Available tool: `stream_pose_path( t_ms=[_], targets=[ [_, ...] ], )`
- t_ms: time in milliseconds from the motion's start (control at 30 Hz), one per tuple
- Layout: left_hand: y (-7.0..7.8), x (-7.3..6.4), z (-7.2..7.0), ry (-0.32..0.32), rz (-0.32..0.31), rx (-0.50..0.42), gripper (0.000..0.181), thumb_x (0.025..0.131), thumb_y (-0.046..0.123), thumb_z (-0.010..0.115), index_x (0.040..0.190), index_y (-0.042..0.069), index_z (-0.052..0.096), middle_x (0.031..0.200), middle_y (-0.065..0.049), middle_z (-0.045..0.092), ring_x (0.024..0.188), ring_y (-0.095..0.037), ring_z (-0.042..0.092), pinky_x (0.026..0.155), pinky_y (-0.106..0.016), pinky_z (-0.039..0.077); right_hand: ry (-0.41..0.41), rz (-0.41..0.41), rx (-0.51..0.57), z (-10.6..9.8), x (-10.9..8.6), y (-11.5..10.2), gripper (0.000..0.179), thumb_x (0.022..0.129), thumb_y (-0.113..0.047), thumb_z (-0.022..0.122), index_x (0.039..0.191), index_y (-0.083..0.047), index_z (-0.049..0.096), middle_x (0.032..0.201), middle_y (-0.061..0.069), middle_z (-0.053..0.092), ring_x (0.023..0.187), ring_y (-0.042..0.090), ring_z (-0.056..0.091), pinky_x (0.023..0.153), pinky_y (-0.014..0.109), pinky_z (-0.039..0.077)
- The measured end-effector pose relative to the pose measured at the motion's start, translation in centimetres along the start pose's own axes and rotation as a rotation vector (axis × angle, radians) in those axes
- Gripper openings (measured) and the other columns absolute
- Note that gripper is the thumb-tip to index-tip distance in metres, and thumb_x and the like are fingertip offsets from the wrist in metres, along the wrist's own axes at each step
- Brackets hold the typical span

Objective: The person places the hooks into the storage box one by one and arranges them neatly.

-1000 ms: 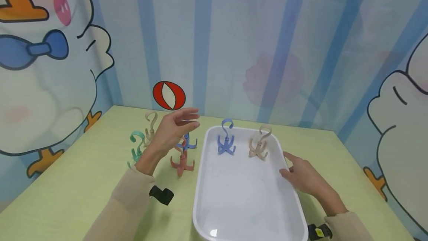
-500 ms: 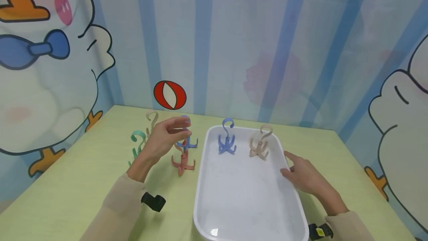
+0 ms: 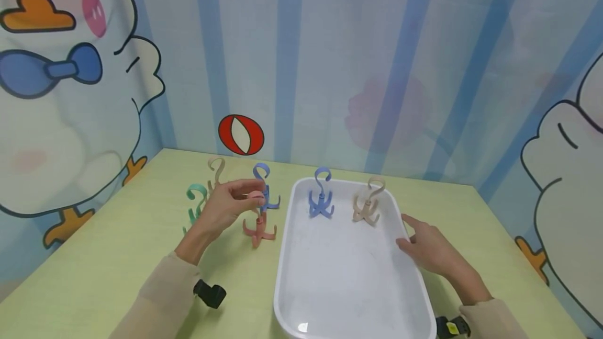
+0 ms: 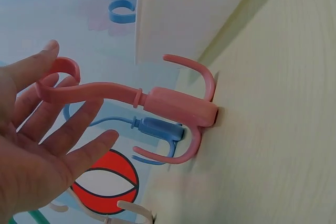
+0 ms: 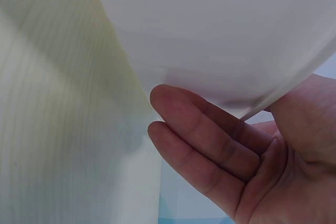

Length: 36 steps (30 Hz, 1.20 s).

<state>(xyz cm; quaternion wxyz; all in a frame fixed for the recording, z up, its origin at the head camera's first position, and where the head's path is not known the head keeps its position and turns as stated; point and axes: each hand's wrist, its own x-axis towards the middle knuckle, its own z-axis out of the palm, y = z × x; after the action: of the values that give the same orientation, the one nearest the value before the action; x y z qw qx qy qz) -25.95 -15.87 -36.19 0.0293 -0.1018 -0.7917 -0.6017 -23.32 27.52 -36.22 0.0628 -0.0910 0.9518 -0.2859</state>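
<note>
A pink claw hook (image 3: 258, 229) stands upright on the table left of the white tray (image 3: 348, 281). My left hand (image 3: 222, 212) is at its curved top, with the thumb on one side and spread fingers on the other. In the left wrist view the curl of the pink hook (image 4: 178, 106) lies between thumb and fingers, which are not closed round it. On the tray's right rim, my right hand (image 3: 431, 247) holds the wall, thumb over the edge and fingers outside. Inside the tray's far end stand a blue hook (image 3: 320, 205) and a beige hook (image 3: 365, 211).
Behind the pink hook stands another blue hook (image 3: 268, 203). A green hook (image 3: 197, 190) and a beige hook (image 3: 216, 169) are partly covered by my left hand. A printed curtain (image 3: 325, 67) closes off the table's (image 3: 118, 255) far edge.
My left hand has moved down from above the hooks to the top of the pink hook, uncovering the blue hook's top behind it. The right hand and tray stay put.
</note>
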Motion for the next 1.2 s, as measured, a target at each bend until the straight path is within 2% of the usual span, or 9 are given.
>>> stream_pose_path(
  t_ms=[200, 300, 400, 567, 800, 867, 1033, 1200],
  targets=[
    [-0.4, 0.0, 0.3, -0.007, 0.009, -0.025, 0.045, 0.097, 0.016, 0.078, 0.138, 0.002, 0.068, 0.124, -0.016, 0.076, 0.104, -0.016, 0.068, 0.092, -0.024, 0.056, 0.000, -0.002, 0.001, 0.0, 0.0, 0.0, 0.070, 0.105, -0.012, 0.061, 0.161, 0.012, 0.025, 0.128, 0.037, 0.066, 0.095, 0.035, 0.078, 0.068, 0.042, 0.066],
    [-0.4, -0.1, 0.3, -0.011, 0.018, -0.038, 0.044, 0.097, 0.013, 0.077, 0.138, 0.001, 0.068, 0.123, -0.014, 0.077, 0.104, -0.016, 0.067, 0.088, -0.021, 0.057, 0.003, -0.010, -0.004, -0.1, 0.0, 0.0, 0.070, 0.105, -0.012, 0.060, 0.160, 0.013, 0.025, 0.127, 0.037, 0.066, 0.095, 0.036, 0.078, 0.068, 0.042, 0.066],
    [-0.5, -0.1, 0.3, -0.017, 0.027, -0.040, 0.044, 0.097, 0.012, 0.077, 0.138, 0.002, 0.068, 0.125, -0.017, 0.075, 0.105, -0.018, 0.067, 0.088, -0.020, 0.057, 0.005, -0.010, -0.007, -0.1, 0.1, 0.0, 0.070, 0.105, -0.012, 0.061, 0.161, 0.012, 0.025, 0.127, 0.037, 0.066, 0.095, 0.036, 0.078, 0.068, 0.041, 0.066],
    [-1.0, -0.1, 0.3, -0.020, 0.027, -0.043, 0.042, 0.096, 0.012, 0.078, 0.137, 0.004, 0.070, 0.127, -0.023, 0.072, 0.105, -0.020, 0.065, 0.087, -0.021, 0.059, 0.000, -0.001, -0.010, -0.1, 0.2, 0.0, 0.070, 0.105, -0.013, 0.061, 0.161, 0.012, 0.025, 0.129, 0.037, 0.066, 0.097, 0.037, 0.078, 0.069, 0.042, 0.066],
    [-1.4, -0.1, 0.5, -0.017, 0.013, -0.057, 0.044, 0.095, 0.007, 0.078, 0.138, 0.003, 0.069, 0.127, -0.025, 0.072, 0.105, -0.021, 0.064, 0.086, -0.024, 0.060, -0.002, 0.003, -0.008, 0.0, 0.0, 0.1, 0.071, 0.105, -0.013, 0.061, 0.161, 0.012, 0.026, 0.128, 0.036, 0.066, 0.096, 0.036, 0.078, 0.069, 0.042, 0.066],
    [-1.4, -0.2, 0.6, -0.018, 0.002, -0.065, 0.044, 0.095, 0.006, 0.077, 0.138, 0.003, 0.069, 0.129, -0.026, 0.071, 0.105, -0.020, 0.066, 0.088, -0.027, 0.061, 0.000, 0.000, -0.010, 0.0, 0.0, 0.1, 0.071, 0.105, -0.013, 0.061, 0.160, 0.012, 0.026, 0.127, 0.036, 0.067, 0.095, 0.035, 0.078, 0.069, 0.042, 0.066],
    [-1.4, -0.2, 0.7, -0.014, -0.027, -0.073, 0.041, 0.097, 0.007, 0.075, 0.137, 0.002, 0.069, 0.126, -0.022, 0.073, 0.103, -0.020, 0.068, 0.094, -0.039, 0.063, -0.001, 0.002, -0.008, 0.0, 0.0, 0.1, 0.071, 0.105, -0.013, 0.062, 0.161, 0.012, 0.026, 0.125, 0.035, 0.068, 0.094, 0.034, 0.078, 0.069, 0.041, 0.066],
    [-1.6, -0.1, 0.7, -0.021, -0.031, -0.088, 0.038, 0.098, 0.008, 0.076, 0.135, 0.000, 0.070, 0.120, -0.021, 0.074, 0.103, -0.033, 0.074, 0.092, -0.042, 0.064, -0.001, -0.006, -0.004, -0.1, 0.0, 0.2, 0.071, 0.105, -0.013, 0.061, 0.160, 0.013, 0.025, 0.124, 0.035, 0.069, 0.094, 0.034, 0.078, 0.068, 0.041, 0.066]
  ],
)
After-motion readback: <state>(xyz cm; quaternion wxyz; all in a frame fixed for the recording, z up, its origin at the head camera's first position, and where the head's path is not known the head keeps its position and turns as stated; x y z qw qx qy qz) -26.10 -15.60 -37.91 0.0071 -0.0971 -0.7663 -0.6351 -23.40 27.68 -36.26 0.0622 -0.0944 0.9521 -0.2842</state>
